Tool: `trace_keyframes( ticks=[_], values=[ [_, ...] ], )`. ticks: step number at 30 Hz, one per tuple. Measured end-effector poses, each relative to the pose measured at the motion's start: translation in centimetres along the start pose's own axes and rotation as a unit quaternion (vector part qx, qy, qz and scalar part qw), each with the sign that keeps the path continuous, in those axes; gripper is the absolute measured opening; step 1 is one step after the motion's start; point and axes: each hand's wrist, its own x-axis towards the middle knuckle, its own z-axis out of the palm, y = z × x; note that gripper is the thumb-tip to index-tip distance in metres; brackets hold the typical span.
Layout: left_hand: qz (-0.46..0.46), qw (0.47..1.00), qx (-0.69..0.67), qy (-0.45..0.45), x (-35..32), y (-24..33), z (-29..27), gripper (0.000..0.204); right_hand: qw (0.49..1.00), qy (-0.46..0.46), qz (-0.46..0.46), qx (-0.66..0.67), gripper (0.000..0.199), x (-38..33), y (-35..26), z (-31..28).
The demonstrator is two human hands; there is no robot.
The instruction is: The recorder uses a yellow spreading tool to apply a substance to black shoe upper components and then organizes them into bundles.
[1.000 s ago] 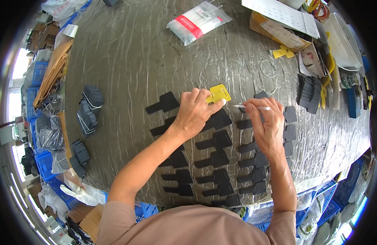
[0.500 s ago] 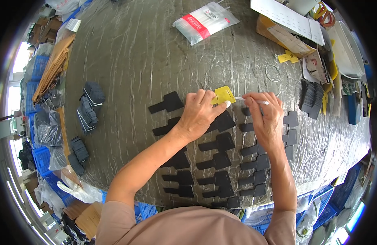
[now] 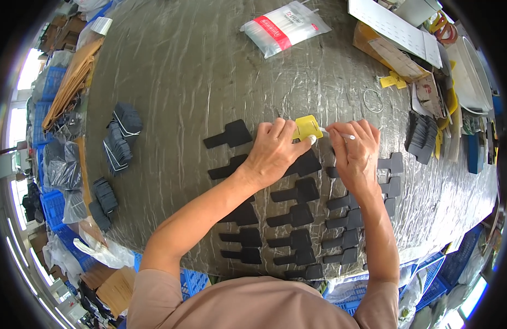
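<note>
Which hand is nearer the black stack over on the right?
Right. The right hand is left of the black stack; the left hand is farther left, holding the yellow tag.

Your location: a workshop. Broad worktable [image 3: 176, 71], rows of black tags [image 3: 239, 132] before you, banded bundles [image 3: 117, 147], blue crates [image 3: 55, 84].

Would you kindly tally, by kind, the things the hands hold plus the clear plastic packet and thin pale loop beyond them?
Yellow flat slotted tag, in the left hand: 1
Slim white pen-like stick, in the right hand: 1
Clear plastic packet with a red band: 1
Thin pale round loop: 1
Total: 4
</note>
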Motion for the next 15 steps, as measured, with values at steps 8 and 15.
trace_keyframes(
  ticks=[8,15],
  values=[
    [-0.005,1.000,0.002,0.020,0.2,0.3,-0.2,0.032,0.999,-0.013,-0.006,0.044,0.002,1.1,-1.4,0.3],
    [-0.004,1.000,-0.010,0.020,0.2,0.1,0.1,0.026,0.999,-0.015,-0.024,0.040,0.001,1.5,-1.4,1.8]
  ],
)
